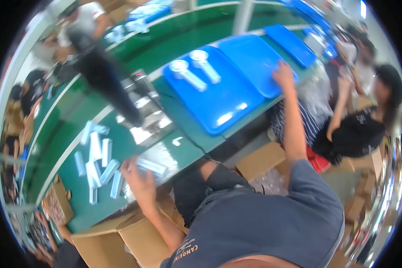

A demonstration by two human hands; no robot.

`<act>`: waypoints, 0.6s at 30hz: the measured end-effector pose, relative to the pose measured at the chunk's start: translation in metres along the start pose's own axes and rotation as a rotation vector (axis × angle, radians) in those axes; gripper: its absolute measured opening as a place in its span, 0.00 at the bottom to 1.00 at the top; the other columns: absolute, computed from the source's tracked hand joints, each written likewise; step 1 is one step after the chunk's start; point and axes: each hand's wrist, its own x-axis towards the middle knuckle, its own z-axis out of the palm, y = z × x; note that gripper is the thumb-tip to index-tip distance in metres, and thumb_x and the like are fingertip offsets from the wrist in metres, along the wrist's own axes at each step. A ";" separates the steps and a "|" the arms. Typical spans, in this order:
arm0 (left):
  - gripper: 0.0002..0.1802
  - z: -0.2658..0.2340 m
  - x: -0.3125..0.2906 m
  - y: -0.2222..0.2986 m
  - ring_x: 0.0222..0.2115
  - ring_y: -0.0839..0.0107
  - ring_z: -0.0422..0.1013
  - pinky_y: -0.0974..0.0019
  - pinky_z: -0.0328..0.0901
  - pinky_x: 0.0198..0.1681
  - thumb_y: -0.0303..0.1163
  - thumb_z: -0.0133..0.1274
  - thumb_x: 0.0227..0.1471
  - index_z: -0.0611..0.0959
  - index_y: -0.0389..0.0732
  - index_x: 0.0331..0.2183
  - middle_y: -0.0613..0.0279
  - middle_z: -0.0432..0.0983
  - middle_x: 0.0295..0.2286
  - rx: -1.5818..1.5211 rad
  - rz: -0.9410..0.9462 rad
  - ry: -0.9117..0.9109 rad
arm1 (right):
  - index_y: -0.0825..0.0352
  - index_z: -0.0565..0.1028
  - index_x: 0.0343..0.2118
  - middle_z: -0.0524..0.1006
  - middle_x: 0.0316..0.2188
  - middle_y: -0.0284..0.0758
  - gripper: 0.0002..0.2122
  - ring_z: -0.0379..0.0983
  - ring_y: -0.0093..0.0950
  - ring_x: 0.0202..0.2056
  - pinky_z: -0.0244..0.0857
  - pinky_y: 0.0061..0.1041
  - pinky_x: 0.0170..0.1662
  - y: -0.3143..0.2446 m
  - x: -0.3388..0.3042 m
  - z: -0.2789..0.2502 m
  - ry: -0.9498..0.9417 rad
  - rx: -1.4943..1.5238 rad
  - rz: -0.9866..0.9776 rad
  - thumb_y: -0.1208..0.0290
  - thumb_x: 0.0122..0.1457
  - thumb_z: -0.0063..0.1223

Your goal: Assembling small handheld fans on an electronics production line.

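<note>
My left hand (140, 185) is over the near edge of the green table, beside a pale blue-and-white oblong piece (152, 167). Its fingers are bent and blurred, so whether they grip anything cannot be made out. To its left lies a loose pile of similar oblong pieces (95, 147). My right hand (283, 77) is stretched far out over the right-hand blue tray (243, 47), near its right rim, fingers somewhat apart and nothing visible in them. Two white handled parts with round heads, one (187, 76) left of the other (205, 66), rest on the left-hand blue tray (219, 105).
A metal fixture (149, 114) and a blurred dark upright shape (105, 76) stand left of the trays. Another blue tray (290, 44) lies farther right. Open cardboard boxes (105, 248) sit below the table edge. Co-workers are at both sides; one in black (357, 134) is at right.
</note>
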 end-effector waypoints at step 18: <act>0.23 -0.026 0.004 0.023 0.37 0.65 0.69 0.67 0.64 0.39 0.45 0.37 0.70 0.73 0.33 0.48 0.55 0.72 0.36 -1.746 -0.425 -0.006 | 0.74 0.73 0.53 0.73 0.49 0.41 0.20 0.73 0.28 0.50 0.68 0.29 0.53 -0.279 -0.265 -0.173 -1.507 1.606 -0.529 0.75 0.59 0.63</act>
